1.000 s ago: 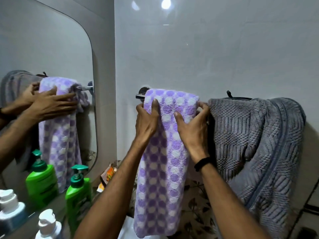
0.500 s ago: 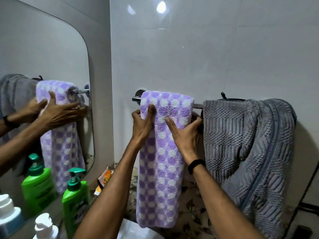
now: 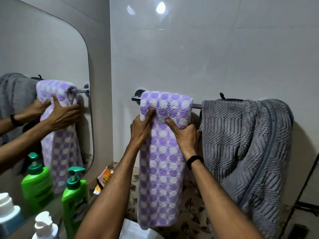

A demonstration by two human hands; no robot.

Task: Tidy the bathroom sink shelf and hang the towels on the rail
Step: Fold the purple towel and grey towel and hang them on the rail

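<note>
Chrome towel rail (image 3: 196, 106) on tiled wall carries two towels: purple-and-white dotted towel (image 3: 162, 163) folded over left end, hanging straight; grey textured towel (image 3: 241, 144) draped beside it on right, bunched, nearly touching. Sink shelf (image 3: 51, 219) under the mirror, lower left: green pump bottle (image 3: 74, 197) upright, white pump bottle (image 3: 45, 225) nearer camera, orange packet (image 3: 104, 178) at the wall corner.

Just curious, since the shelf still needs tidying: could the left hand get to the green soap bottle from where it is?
Probably yes: the left hand only rests on the purple towel, and nothing stands between it and the green soap bottle.
</note>
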